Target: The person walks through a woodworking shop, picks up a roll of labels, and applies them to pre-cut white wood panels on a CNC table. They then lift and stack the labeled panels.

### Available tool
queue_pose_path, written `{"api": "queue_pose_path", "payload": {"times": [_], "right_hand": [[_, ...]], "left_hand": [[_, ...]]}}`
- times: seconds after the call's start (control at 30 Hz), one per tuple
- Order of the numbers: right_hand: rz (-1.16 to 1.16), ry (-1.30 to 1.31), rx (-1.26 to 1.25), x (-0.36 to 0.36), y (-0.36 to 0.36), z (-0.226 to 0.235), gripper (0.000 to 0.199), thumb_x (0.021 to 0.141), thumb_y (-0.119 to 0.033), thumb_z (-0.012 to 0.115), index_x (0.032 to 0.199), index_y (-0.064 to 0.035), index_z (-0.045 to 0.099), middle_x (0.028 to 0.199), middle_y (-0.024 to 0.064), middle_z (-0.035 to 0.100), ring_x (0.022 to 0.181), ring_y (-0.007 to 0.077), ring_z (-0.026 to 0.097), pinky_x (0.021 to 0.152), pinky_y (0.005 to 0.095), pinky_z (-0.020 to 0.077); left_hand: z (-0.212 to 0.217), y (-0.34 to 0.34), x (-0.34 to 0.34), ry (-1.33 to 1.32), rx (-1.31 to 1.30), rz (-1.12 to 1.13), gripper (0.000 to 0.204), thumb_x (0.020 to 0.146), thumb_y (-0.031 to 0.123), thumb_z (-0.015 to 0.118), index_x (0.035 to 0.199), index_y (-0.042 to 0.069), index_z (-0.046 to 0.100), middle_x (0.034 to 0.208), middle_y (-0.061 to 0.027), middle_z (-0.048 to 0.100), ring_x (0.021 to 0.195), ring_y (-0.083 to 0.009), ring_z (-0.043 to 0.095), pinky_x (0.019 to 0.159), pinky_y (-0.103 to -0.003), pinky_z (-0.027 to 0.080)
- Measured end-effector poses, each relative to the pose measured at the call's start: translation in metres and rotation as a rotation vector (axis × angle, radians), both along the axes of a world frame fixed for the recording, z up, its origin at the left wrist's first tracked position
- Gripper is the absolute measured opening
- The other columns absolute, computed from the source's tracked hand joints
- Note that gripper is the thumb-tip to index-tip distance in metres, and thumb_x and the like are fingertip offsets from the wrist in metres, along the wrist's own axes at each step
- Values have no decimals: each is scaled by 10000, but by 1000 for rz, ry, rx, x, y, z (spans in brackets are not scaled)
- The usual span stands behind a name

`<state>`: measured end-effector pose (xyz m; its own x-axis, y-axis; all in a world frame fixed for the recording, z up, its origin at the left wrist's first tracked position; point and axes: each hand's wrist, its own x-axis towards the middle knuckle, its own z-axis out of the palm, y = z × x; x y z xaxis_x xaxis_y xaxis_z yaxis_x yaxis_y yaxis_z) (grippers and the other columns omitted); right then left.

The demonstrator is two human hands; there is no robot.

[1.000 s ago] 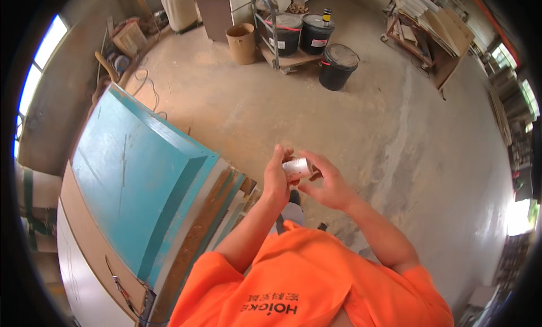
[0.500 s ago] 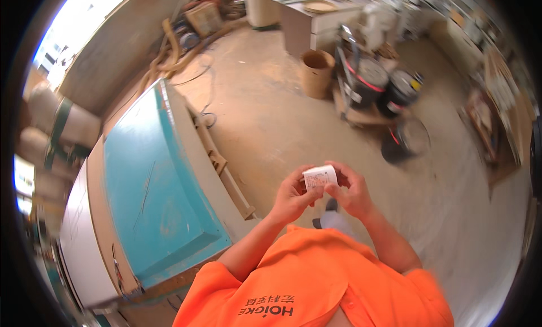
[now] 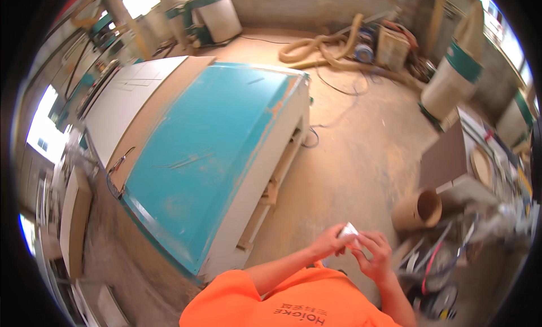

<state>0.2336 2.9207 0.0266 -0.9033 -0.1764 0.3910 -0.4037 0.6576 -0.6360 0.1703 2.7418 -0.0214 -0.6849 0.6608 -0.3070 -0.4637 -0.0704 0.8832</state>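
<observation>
A small white packet [image 3: 348, 231] is held in front of my orange shirt, between both hands. My left hand [image 3: 327, 242] is closed on its near left side, fingers and thumb pinching it. My right hand [image 3: 373, 252] meets it from the right, fingers bent over its edge and thumb underneath. Motion blurs the packet, and its lower part is hidden by my fingers. To the left of my arms lies a big turquoise panel [image 3: 186, 152], scuffed and scratched, on a low wooden support.
A brown cardboard tube drum [image 3: 429, 208] stands right of my hands, beside a dark-fronted cabinet [image 3: 443, 160]. Blurred black buckets [image 3: 440, 299] sit at lower right. A tan hose [image 3: 316, 49] coils on the dusty floor [image 3: 355, 152] ahead, with a thin cable nearby.
My view has swung left, so the turquoise panel now lies more central and the drum and buckets sit farther right. Both hands still hold the packet, which is now tilted.
</observation>
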Motion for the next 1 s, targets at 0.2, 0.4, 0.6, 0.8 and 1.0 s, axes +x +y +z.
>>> {"api": "queue_pose_path", "payload": {"times": [0.2, 0.4, 0.6, 0.8, 1.0], "right_hand": [[-120, 15, -117, -149, 102, 38, 309, 655, 0, 759, 956, -2, 688, 986, 150, 674, 888, 299, 623, 801, 355, 490], [-140, -117, -423, -294, 190, 23, 226, 720, 0, 740, 940, 2, 690, 974, 152, 681, 887, 244, 638, 819, 326, 483], [128, -247, -519, -494, 248, -1, 167, 735, 25, 703, 899, -6, 690, 955, 136, 697, 886, 221, 650, 810, 319, 486], [524, -493, -397, -711, 245, 29, 135, 726, 2, 718, 854, -15, 678, 963, 132, 700, 903, 211, 655, 809, 309, 485], [658, -796, -448, -920, 212, 2, 76, 768, -12, 694, 775, -10, 619, 958, 110, 674, 888, 178, 625, 796, 305, 481]], "left_hand": [[62, 105, -160, 99, -85, -86, 473, 772, 403, 756, 1025, 58, 554, 798, -30, 588, 652, -101, 547, 548, -251, 455], [60, 188, -308, 434, -121, -31, 415, 776, 383, 738, 930, 41, 560, 794, -54, 586, 721, -134, 536, 651, -290, 441], [44, 225, -463, 394, -219, 114, 393, 776, 358, 741, 928, 45, 558, 807, -49, 595, 729, -130, 539, 652, -291, 439], [59, 210, -597, 386, -131, 390, 370, 786, 279, 755, 1032, 57, 589, 879, -28, 626, 778, -89, 560, 679, -268, 450], [2, 196, -760, 264, 47, 521, 388, 797, 227, 740, 1089, 41, 564, 921, -18, 615, 810, -86, 561, 701, -247, 446]]}}
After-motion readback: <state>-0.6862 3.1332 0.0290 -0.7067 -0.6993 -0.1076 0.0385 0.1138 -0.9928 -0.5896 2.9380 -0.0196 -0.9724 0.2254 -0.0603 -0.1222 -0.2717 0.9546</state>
